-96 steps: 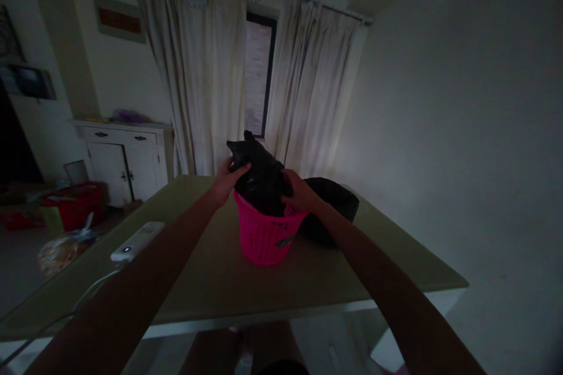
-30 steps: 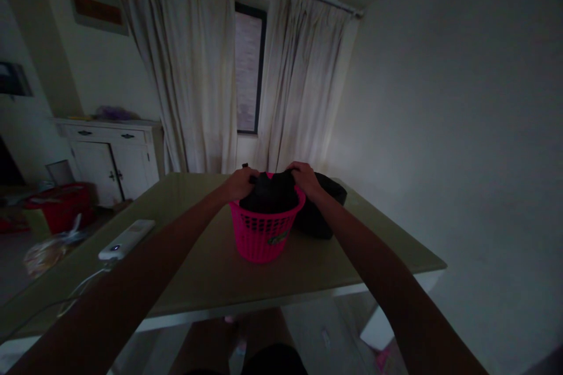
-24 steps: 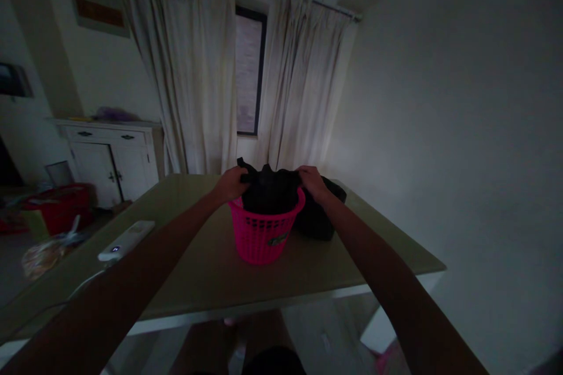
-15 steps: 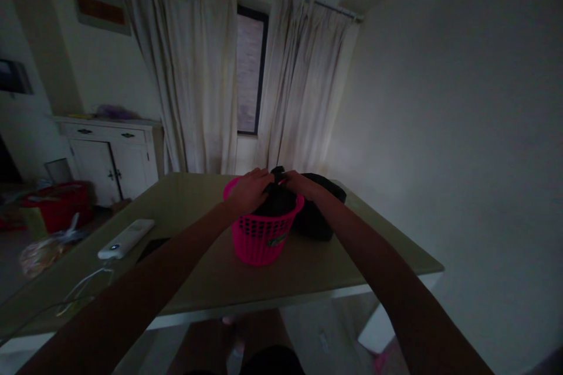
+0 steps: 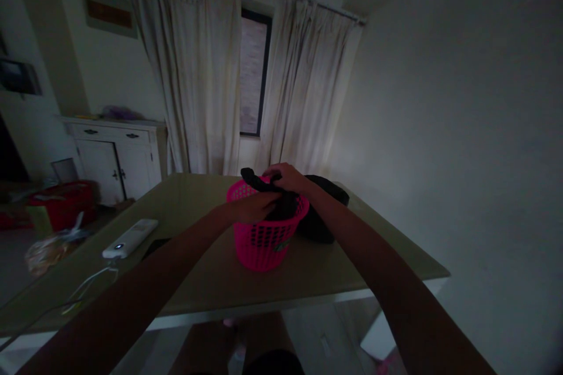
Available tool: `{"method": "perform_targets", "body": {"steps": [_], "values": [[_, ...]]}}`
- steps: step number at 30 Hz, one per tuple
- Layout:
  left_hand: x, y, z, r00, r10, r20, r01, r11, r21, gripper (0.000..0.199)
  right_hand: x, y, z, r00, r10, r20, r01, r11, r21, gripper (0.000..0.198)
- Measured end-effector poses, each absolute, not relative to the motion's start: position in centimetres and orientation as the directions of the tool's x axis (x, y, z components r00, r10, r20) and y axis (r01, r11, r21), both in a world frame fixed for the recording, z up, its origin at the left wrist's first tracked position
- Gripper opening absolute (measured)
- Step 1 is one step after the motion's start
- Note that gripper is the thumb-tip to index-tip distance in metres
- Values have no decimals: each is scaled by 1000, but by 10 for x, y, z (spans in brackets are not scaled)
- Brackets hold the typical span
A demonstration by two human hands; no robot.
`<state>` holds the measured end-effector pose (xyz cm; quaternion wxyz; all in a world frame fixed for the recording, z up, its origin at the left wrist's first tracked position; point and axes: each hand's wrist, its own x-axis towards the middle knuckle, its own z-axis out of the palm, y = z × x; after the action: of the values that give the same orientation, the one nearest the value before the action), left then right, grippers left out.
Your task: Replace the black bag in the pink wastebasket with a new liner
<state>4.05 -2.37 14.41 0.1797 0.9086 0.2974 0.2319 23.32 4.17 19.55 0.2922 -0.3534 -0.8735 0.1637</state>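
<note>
While both hands work at centre frame: black bag (image 5: 281, 202), soft, light, crinkly, sits stuffed inside pink basket (image 5: 264, 240) on tabletop (image 5: 211, 281). Left hand (image 5: 253, 208) closed on its near edge; right hand (image 5: 288, 177) pinches the twisted top. Best gripped at gathered neck.

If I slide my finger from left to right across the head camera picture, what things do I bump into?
Red bin on the floor → white cabinet → white power bank on the table → pink basket with the black bag in it → black bundle beside the basket.
</note>
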Motion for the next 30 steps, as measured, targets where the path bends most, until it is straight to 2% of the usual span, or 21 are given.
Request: {"method": "perform_targets", "body": {"steps": [2, 4, 8, 10, 14, 16, 19, 22, 26, 28, 30], "values": [[44, -31, 142, 728, 616, 302, 466, -767, 441, 40, 228, 42, 204, -622, 652, 433, 519, 757, -397, 51], [40, -39, 142, 719, 617, 320, 474, -772, 424, 38, 232, 40, 213, -622, 620, 477, 500, 784, -367, 51], [16, -52, 151, 656, 591, 470, 477, -807, 348, 49, 258, 33, 227, -552, 630, 546, 450, 777, -441, 50], [1, -52, 154, 588, 627, 512, 520, -777, 355, 50, 268, 30, 231, -511, 649, 563, 428, 761, -488, 50], [-9, -32, 155, 446, 768, 460, 666, -628, 403, 45, 264, 28, 232, -474, 655, 588, 339, 752, -564, 48], [-1, -16, 153, 447, 768, 458, 656, -630, 417, 42, 253, 29, 231, -489, 648, 584, 284, 751, -596, 46], [20, 5, 152, 465, 764, 448, 575, -645, 503, 33, 237, 34, 231, -541, 629, 559, 225, 748, -624, 47], [36, 22, 151, 401, 823, 403, 583, -568, 581, 23, 235, 41, 230, -533, 644, 548, 302, 750, -588, 44], [36, 36, 146, 271, 856, 441, 612, -507, 608, 18, 248, 37, 226, -373, 711, 596, 545, 688, -479, 29], [33, 41, 144, 213, 868, 449, 624, -474, 621, 14, 251, 27, 223, -349, 694, 630, 560, 693, -454, 28], [33, 42, 145, 159, 877, 454, 633, -443, 635, 12, 249, 16, 220, -425, 662, 617, 525, 736, -427, 32]]}}
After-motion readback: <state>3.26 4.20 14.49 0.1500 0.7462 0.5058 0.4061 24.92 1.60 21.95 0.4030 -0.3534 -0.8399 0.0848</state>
